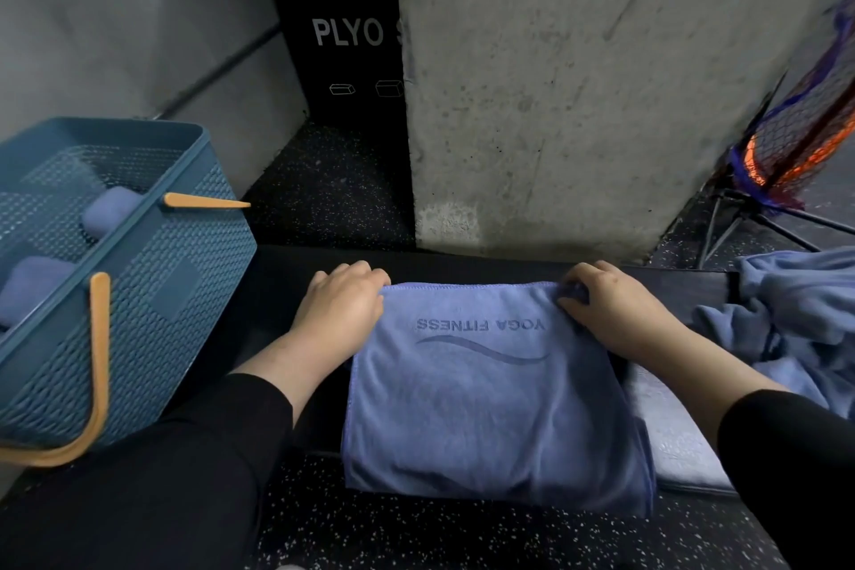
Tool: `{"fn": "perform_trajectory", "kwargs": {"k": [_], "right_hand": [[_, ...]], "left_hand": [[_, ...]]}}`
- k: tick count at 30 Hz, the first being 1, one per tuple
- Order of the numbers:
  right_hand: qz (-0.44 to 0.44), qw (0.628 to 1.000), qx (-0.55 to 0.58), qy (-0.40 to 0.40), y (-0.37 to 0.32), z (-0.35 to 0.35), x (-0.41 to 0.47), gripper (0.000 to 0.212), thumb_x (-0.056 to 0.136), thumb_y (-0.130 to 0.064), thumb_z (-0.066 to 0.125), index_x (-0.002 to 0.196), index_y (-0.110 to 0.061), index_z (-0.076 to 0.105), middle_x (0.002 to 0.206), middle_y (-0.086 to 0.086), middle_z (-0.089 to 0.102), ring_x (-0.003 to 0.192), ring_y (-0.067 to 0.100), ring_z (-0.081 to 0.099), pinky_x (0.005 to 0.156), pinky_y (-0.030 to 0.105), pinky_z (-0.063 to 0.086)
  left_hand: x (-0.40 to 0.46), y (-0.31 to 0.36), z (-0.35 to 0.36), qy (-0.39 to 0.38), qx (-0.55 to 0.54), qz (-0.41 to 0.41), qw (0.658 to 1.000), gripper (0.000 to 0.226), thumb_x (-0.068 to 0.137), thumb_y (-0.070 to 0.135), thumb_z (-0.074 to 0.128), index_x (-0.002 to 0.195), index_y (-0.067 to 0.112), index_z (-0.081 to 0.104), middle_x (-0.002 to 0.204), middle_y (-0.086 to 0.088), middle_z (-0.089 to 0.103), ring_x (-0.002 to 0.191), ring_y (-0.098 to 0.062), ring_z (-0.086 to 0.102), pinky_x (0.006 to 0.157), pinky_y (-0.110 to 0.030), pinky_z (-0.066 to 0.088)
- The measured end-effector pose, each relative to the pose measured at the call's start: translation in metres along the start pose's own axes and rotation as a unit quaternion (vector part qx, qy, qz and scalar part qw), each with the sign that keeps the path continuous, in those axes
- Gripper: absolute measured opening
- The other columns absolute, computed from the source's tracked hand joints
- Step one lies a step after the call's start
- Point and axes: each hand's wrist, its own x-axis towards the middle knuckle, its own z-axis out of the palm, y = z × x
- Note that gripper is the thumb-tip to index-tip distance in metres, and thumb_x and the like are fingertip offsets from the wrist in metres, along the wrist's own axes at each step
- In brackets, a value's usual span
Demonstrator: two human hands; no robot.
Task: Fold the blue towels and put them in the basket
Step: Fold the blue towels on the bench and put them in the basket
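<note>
On the left, a blue basket (pixel 152 273) with tan handles, holding two folded blue towels (pixel 111 211). On the dark mat (pixel 462 266) ahead, a folded towel (pixel 495 393), far corners pinched by left hand (pixel 340 303) and right hand (pixel 610 305). At right, an unfolded heap of towels (pixel 796 329).

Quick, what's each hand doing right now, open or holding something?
Left hand: grips the far left corner of the folded blue microfibre towel.
Right hand: pinches the same towel's far right corner.
</note>
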Motion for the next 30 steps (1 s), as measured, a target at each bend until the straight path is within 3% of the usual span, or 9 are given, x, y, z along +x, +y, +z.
{"fn": "perform_trajectory", "kwargs": {"k": [5, 9, 12, 16, 19, 23, 26, 28, 30], "right_hand": [[-0.016, 1.000, 0.012, 0.023, -0.004, -0.004, -0.004, 0.018, 0.089, -0.028, 0.069, 0.099, -0.015, 0.064, 0.101, 0.006, 0.060, 0.097, 0.031, 0.060, 0.083, 0.038, 0.047], [-0.006, 0.999, 0.033, 0.034, -0.006, -0.013, -0.016, 0.015, 0.087, -0.021, 0.069, 0.097, -0.012, 0.062, 0.090, 0.007, 0.065, 0.091, 0.032, 0.061, 0.069, 0.034, 0.037], [-0.020, 0.998, 0.055, 0.038, -0.006, -0.020, -0.028, 0.015, 0.086, -0.018, 0.070, 0.098, -0.014, 0.061, 0.082, 0.001, 0.062, 0.086, 0.030, 0.062, 0.065, 0.032, 0.031], [-0.019, 0.992, 0.100, 0.072, -0.010, -0.045, -0.042, 0.031, 0.088, -0.019, 0.072, 0.118, -0.017, 0.065, 0.098, 0.004, 0.069, 0.093, 0.026, 0.064, 0.072, 0.027, 0.035], [-0.020, 0.991, 0.096, 0.088, -0.015, -0.070, -0.056, 0.009, 0.089, -0.023, 0.073, 0.094, -0.017, 0.069, 0.075, -0.004, 0.063, 0.073, 0.019, 0.057, 0.061, 0.030, 0.033], [-0.046, 0.979, 0.162, 0.118, -0.027, -0.105, -0.084, 0.015, 0.088, -0.026, 0.075, 0.079, -0.018, 0.066, 0.068, -0.003, 0.064, 0.062, 0.011, 0.052, 0.057, 0.019, 0.039], [-0.077, 0.953, 0.254, 0.143, -0.042, -0.134, -0.115, 0.017, 0.090, -0.020, 0.073, 0.077, -0.013, 0.065, 0.061, -0.008, 0.061, 0.056, 0.004, 0.046, 0.051, 0.017, 0.037], [-0.101, 0.925, 0.319, 0.181, -0.052, -0.151, -0.134, 0.015, 0.092, -0.018, 0.070, 0.079, -0.013, 0.064, 0.059, -0.012, 0.060, 0.054, -0.002, 0.046, 0.053, 0.011, 0.039], [-0.109, 0.897, 0.377, 0.202, -0.059, -0.158, -0.146, 0.012, 0.096, -0.016, 0.065, 0.084, -0.014, 0.064, 0.068, -0.012, 0.066, 0.063, -0.001, 0.054, 0.066, 0.015, 0.048]], "left_hand": [[-0.010, -0.003, -0.010, 0.015, -0.062, -0.011, 0.998, 0.007, 0.095, 0.022, 0.053, 0.095, 0.021, 0.060, 0.096, 0.006, 0.057, 0.096, -0.019, 0.054, 0.084, -0.035, 0.037], [-0.021, -0.001, -0.022, 0.017, -0.172, -0.043, 0.984, 0.010, 0.088, 0.013, 0.063, 0.080, 0.016, 0.060, 0.086, 0.007, 0.058, 0.080, -0.016, 0.057, 0.067, -0.033, 0.043], [-0.028, -0.001, -0.032, 0.020, -0.220, -0.058, 0.974, 0.012, 0.086, 0.013, 0.068, 0.078, 0.018, 0.062, 0.083, 0.008, 0.061, 0.080, -0.015, 0.060, 0.072, -0.036, 0.049], [-0.038, -0.005, -0.053, 0.035, -0.285, -0.057, 0.956, 0.014, 0.090, 0.018, 0.070, 0.094, 0.028, 0.060, 0.085, 0.006, 0.063, 0.079, -0.009, 0.059, 0.073, -0.027, 0.048], [-0.048, -0.007, -0.073, 0.060, -0.275, -0.036, 0.959, 0.011, 0.095, 0.020, 0.066, 0.105, 0.025, 0.067, 0.093, 0.006, 0.063, 0.088, -0.010, 0.060, 0.079, -0.027, 0.046], [-0.070, -0.001, -0.102, 0.114, -0.277, -0.028, 0.954, 0.009, 0.099, 0.020, 0.060, 0.093, 0.019, 0.067, 0.093, 0.005, 0.062, 0.089, -0.012, 0.057, 0.074, -0.021, 0.038], [-0.088, 0.009, -0.131, 0.188, -0.340, -0.044, 0.920, 0.009, 0.100, 0.020, 0.059, 0.092, 0.020, 0.063, 0.080, 0.010, 0.060, 0.075, -0.006, 0.052, 0.065, -0.010, 0.036], [-0.099, 0.016, -0.155, 0.259, -0.409, -0.047, 0.874, 0.014, 0.102, 0.025, 0.057, 0.089, 0.022, 0.059, 0.076, 0.008, 0.058, 0.072, -0.008, 0.049, 0.068, -0.021, 0.040], [-0.110, 0.025, -0.176, 0.300, -0.493, -0.036, 0.816, 0.019, 0.103, 0.027, 0.055, 0.084, 0.023, 0.055, 0.077, 0.002, 0.054, 0.072, -0.009, 0.045, 0.068, -0.028, 0.038]]}}
